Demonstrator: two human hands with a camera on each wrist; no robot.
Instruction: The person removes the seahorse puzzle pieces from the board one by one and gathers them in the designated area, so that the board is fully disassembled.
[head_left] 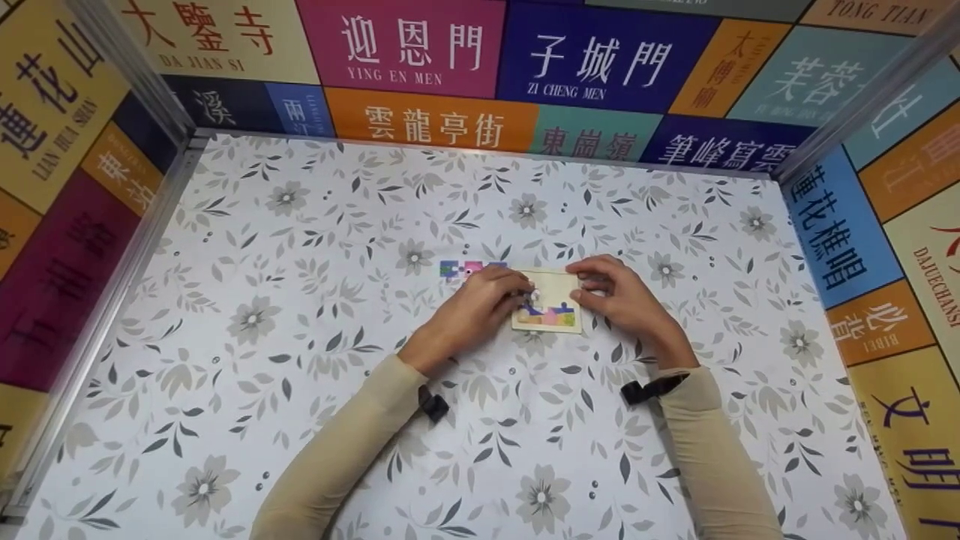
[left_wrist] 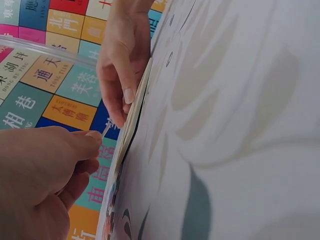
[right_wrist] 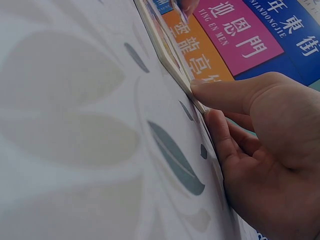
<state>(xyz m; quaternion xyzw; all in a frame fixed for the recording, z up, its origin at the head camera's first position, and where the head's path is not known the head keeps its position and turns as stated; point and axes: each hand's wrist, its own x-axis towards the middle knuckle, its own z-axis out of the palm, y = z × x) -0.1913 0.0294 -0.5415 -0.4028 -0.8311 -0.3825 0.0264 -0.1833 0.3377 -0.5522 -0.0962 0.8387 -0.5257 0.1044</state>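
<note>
A small, pale jigsaw puzzle board lies on the table, its lower part filled with colourful pieces and its upper part bare. My left hand is over the board's left side. Between its thumb and forefinger it pinches a puzzle piece, seen nearly edge-on in the left wrist view. At the board's right edge, my right hand holds the rim, thumb on top and fingers against the side. Loose puzzle pieces lie just beyond the left hand, which partly covers them.
A white tablecloth with grey flowers and leaves covers the table. Upright panels with coloured blocks of lettering border the back and both sides. Dark straps with small black devices are worn at both wrists.
</note>
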